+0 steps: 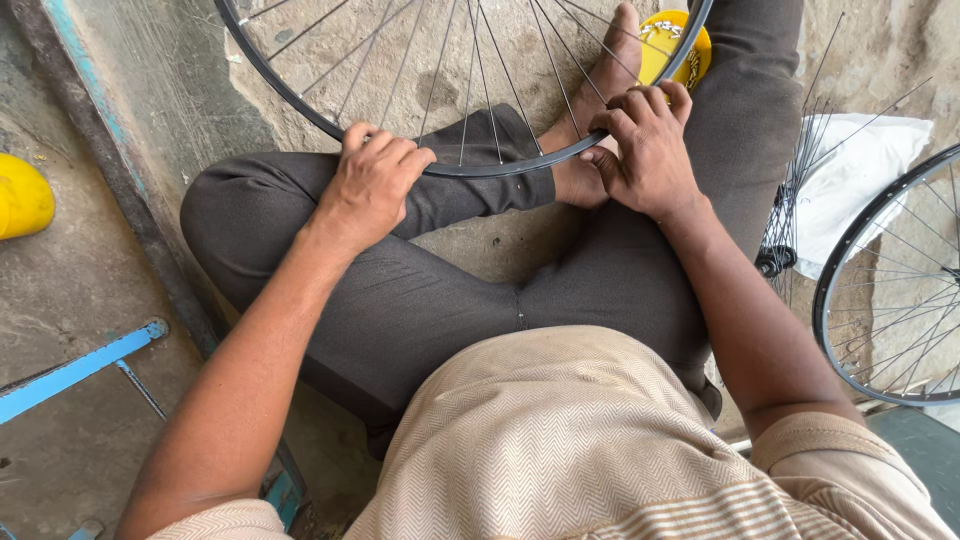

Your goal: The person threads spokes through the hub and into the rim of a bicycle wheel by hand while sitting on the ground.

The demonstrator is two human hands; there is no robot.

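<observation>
So both hands are clamped on the wheel rim [480,168], upper middle of frame. Left hand [372,185] wraps over it, knuckles up; right hand [648,150] pinches near the spokes [520,70].

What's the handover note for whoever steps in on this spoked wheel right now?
Left hand: gripping the wheel rim over the left knee.
Right hand: fingers curled over the rim by the bare foot, at the spokes.
Yellow dish of small metal parts sits behind the rim; loose spokes and a second wheel lie to the right.
Spokes are laced; how far tightening has got cannot be told.
</observation>
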